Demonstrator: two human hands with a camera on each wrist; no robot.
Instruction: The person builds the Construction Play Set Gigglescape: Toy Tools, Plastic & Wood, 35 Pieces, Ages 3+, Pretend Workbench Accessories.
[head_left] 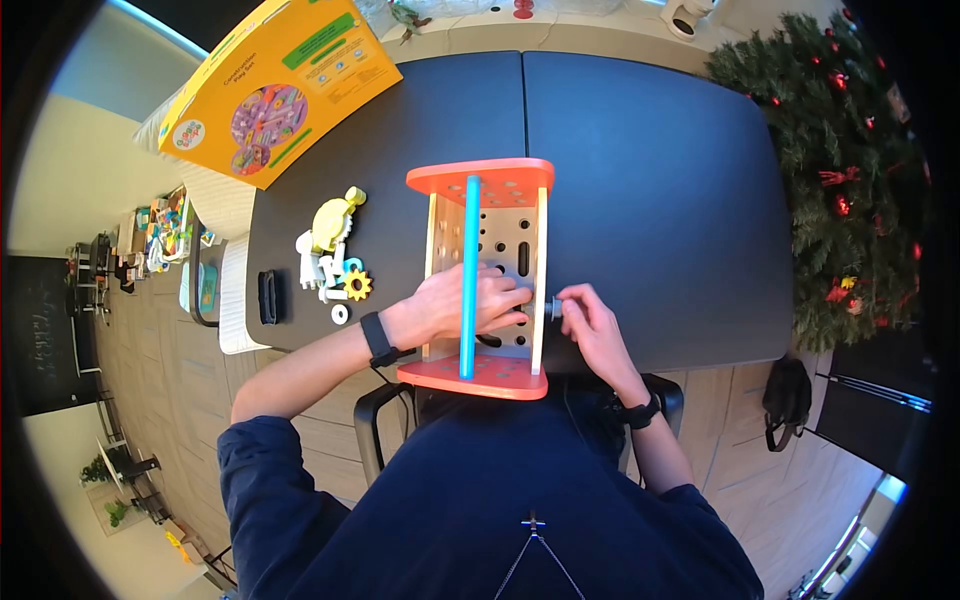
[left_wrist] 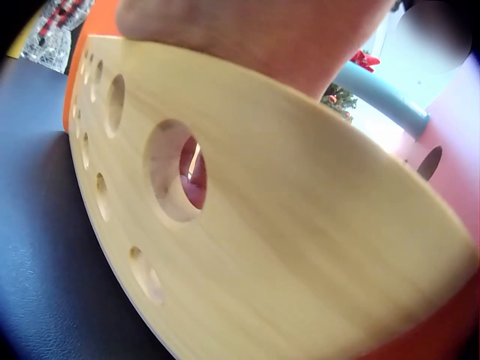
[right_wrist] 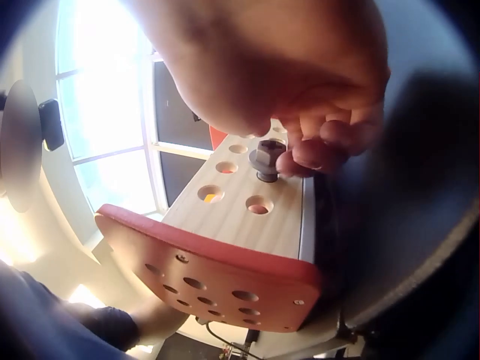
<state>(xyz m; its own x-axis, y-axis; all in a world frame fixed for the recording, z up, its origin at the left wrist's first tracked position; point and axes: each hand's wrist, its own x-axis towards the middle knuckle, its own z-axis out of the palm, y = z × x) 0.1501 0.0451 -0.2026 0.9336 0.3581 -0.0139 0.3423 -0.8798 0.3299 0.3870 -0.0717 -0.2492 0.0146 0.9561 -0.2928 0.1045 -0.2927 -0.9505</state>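
A toy toolbox with wooden sides and red end panels (head_left: 480, 175) stands on the table, a blue rod (head_left: 472, 280) running along its top. My left hand (head_left: 470, 300) reaches under the rod into the box, bent fingers at the inner face of the right side panel (head_left: 541, 270); I cannot tell whether they hold anything. Outside that panel, my right hand (head_left: 592, 325) pinches a grey toy bolt (head_left: 552, 308). In the right wrist view the bolt's hexagonal head (right_wrist: 268, 154) stands out from a hole, with fingertips (right_wrist: 307, 156) at its side.
Left of the box lie a yellow gear (head_left: 357, 285), a white ring (head_left: 340, 314) and several other toy parts. A dark case (head_left: 269, 297) sits near the table's left edge. Behind them stands a yellow box (head_left: 280, 90). A decorated tree (head_left: 820, 170) is beyond the table's right side.
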